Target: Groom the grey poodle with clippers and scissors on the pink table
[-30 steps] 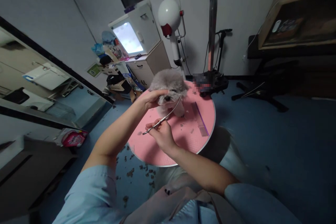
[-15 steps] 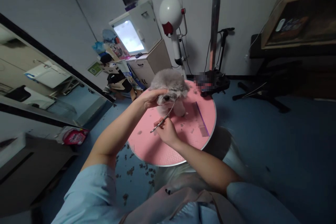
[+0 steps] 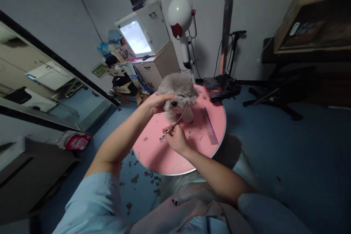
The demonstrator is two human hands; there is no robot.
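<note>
A fluffy grey dog (image 3: 177,85) is on the round pink grooming table (image 3: 175,161), facing me. My left hand (image 3: 160,103) is closed on the left side of its muzzle, the thumb lying across the face beside the dark nose; its other fingers are partly hidden. Curved scissors (image 3: 180,117) are in my right hand (image 3: 175,138), below the dog's chin. Their blades point up to the fur on the right side of the face. A purple-edged comb (image 3: 211,128) lies on the tabletop to the right, among small tufts of cut hair.
A metal grooming arm (image 3: 227,25) rises behind the table and bends overhead. Behind the dog stands a white dryer (image 3: 180,14) on a post. A lit white cabinet (image 3: 135,37) sits on a chest at the back. Hair clumps (image 3: 134,179) litter the blue floor.
My right hand has shifted slightly right with the scissors, whose tips moved outward along the dog's cheek. My left hand keeps its hold on the muzzle. The view has shifted a little.
</note>
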